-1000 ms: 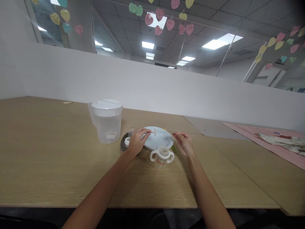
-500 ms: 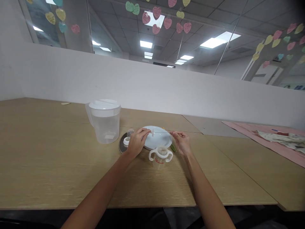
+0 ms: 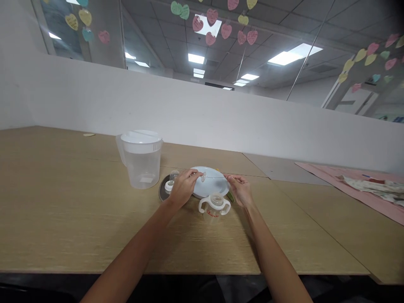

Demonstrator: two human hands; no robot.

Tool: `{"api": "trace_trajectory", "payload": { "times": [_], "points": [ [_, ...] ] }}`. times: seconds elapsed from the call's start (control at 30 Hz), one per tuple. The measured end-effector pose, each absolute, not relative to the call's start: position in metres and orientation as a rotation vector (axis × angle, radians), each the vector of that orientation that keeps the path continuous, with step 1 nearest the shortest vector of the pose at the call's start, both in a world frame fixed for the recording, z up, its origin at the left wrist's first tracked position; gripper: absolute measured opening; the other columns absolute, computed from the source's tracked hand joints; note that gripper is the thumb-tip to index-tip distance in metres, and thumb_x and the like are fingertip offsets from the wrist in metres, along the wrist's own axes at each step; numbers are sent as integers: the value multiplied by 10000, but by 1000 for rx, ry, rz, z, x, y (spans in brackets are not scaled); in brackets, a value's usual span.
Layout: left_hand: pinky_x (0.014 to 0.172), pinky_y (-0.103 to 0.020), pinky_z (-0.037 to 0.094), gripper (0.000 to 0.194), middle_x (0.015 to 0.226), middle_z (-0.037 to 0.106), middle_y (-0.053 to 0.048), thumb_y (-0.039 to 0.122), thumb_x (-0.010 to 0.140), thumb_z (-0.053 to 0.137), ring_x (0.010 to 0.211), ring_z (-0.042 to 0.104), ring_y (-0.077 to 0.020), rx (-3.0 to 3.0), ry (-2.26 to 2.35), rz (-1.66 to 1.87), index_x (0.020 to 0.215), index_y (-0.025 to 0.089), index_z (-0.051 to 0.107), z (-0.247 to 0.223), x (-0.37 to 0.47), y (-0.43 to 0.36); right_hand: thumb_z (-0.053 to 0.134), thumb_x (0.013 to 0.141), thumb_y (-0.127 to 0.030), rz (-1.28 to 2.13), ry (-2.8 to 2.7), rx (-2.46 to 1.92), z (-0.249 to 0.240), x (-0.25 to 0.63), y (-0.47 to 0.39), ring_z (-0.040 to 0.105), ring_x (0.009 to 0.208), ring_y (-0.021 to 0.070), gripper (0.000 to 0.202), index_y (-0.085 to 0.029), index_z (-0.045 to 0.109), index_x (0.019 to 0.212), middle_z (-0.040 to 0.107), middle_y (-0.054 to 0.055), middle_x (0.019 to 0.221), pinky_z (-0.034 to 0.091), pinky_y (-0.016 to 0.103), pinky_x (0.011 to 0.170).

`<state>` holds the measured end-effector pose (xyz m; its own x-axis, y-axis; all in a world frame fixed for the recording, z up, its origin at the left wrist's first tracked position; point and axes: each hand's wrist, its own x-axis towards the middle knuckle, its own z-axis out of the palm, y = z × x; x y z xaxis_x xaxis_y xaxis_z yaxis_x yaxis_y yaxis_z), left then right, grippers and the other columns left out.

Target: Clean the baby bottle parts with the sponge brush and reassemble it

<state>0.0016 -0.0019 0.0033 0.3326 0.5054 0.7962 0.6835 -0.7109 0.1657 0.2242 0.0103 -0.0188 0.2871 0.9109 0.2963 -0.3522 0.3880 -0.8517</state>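
Observation:
Above a white bowl (image 3: 211, 190), my left hand (image 3: 183, 187) pinches a small translucent bottle nipple (image 3: 203, 177). My right hand (image 3: 241, 190) has its fingers closed on one end of a thin wire-like rod (image 3: 217, 177), which runs level across to the nipple. Whether the rod's tip is inside the nipple is too small to tell. In front of the bowl stands an uncapped clear baby bottle (image 3: 212, 213) with two white handles and red lettering. Left of my left hand, a dark round tray (image 3: 163, 192) bears a white collar ring (image 3: 169, 186) and a clear domed cap (image 3: 174, 174).
A lidded clear plastic pitcher (image 3: 142, 162) stands at the left behind the tray. Something green (image 3: 230, 196) pokes out beside the bowl. A pink cloth (image 3: 312, 171) lies far right on the wooden table (image 3: 78, 210). A white wall (image 3: 202, 118) rises behind.
The nipple in my left hand has tilted and shifted slightly. The rod now slopes a little differently between my hands. The whole view has turned slightly.

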Motion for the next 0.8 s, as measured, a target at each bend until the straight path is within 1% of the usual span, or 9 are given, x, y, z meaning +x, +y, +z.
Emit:
{"api": "trace_trajectory", "payload": {
  "times": [0.2, 0.37, 0.57, 0.8],
  "points": [
    [815, -317, 403, 254, 976, 662, -16, 151, 916, 393, 898, 559, -177, -2364, -1060, -1195, 1016, 199, 622, 0, 3, -1, 842, 496, -333, 950, -897, -720, -20, 223, 11, 665, 791, 186, 306, -179, 629, 654, 709, 51, 739, 523, 287, 741],
    [821, -310, 398, 256, 966, 659, -26, 159, 924, 369, 909, 550, -178, -2341, -1073, -1221, 1008, 184, 609, -1, 5, -1, 848, 486, -359, 937, -903, -740, -20, 219, 10, 659, 777, 175, 329, -182, 629, 656, 705, 41, 728, 517, 278, 725],
    [809, -321, 408, 281, 946, 666, -44, 131, 918, 339, 900, 554, -185, -2323, -1142, -1230, 1022, 169, 597, -4, 6, 0, 845, 480, -366, 904, -903, -804, -19, 215, 6, 645, 714, 159, 331, -175, 643, 661, 705, 46, 741, 507, 258, 663],
    [797, -334, 404, 280, 955, 672, -43, 109, 901, 350, 905, 557, -194, -2346, -1158, -1211, 1019, 175, 595, -6, 6, 1, 844, 466, -356, 904, -895, -796, -18, 213, 6, 655, 751, 177, 326, -178, 638, 644, 696, 43, 702, 504, 255, 661]
  ]
}}
